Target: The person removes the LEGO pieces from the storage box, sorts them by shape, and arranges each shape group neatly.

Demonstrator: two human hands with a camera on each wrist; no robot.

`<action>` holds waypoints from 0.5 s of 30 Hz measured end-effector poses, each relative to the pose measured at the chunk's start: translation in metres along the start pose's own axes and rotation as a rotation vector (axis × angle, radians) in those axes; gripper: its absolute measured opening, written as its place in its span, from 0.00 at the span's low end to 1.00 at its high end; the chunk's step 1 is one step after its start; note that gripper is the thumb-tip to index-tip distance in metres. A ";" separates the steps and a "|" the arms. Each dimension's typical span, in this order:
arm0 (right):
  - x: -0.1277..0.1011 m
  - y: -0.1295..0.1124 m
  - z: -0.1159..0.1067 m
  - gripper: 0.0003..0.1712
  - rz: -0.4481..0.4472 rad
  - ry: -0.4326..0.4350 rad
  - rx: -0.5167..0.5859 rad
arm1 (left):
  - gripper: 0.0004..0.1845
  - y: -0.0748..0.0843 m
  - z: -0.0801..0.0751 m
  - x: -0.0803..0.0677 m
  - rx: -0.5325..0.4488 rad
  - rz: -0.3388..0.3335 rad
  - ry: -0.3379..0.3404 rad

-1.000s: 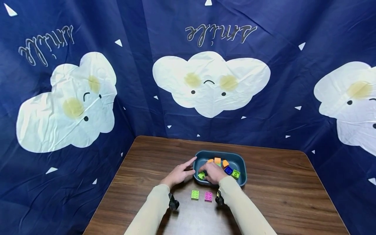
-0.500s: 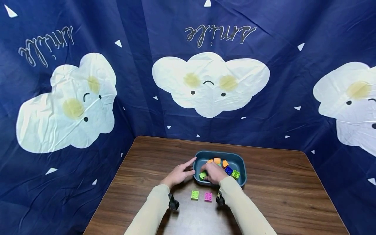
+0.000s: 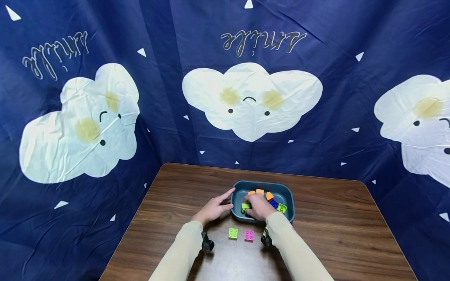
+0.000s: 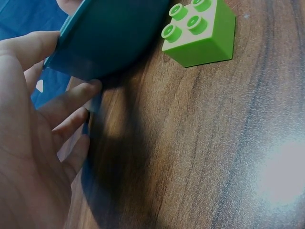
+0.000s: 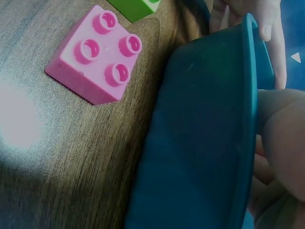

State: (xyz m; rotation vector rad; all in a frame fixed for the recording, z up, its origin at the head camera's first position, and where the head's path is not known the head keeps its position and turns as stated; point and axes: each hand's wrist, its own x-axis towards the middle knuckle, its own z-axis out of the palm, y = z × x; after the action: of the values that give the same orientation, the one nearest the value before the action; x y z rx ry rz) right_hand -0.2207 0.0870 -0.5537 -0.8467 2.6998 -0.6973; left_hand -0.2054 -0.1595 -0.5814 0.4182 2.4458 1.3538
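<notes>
My left hand rests against the left end of a dark teal plastic bin, its thumb at the rim and its fingers fairly straight along the outer wall. My right hand reaches into the bin and pinches a lime-green toy building brick near the bin's left side. In the right wrist view the bin's wall hides that brick and most of the fingers. On the table in front of the bin sit a second lime-green brick and a pink brick, both studs up.
Inside the bin lie several orange pieces, a dark blue brick and another lime-green brick. The bin stands on a brown wooden table. A blue cloth with cloud prints hangs behind and at both sides.
My right hand has shifted slightly right inside the bin, and the pinched lime-green brick has moved right and turned with it. The left hand stays in place at the bin's end.
</notes>
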 end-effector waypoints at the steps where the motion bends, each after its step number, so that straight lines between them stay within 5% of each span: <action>1: -0.001 0.000 0.000 0.11 -0.001 0.009 0.010 | 0.36 0.000 0.000 0.000 0.001 0.000 0.000; 8: -0.009 -0.002 -0.003 0.25 -0.049 0.077 0.104 | 0.36 0.000 0.001 0.000 0.009 0.014 0.008; 15: -0.013 -0.002 -0.004 0.20 -0.098 0.104 0.076 | 0.36 0.001 0.000 -0.001 0.011 -0.001 0.005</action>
State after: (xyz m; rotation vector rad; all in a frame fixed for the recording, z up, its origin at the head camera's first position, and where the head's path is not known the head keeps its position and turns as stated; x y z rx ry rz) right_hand -0.2113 0.0948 -0.5485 -0.9540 2.7171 -0.8831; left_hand -0.2047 -0.1595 -0.5806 0.4163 2.4584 1.3434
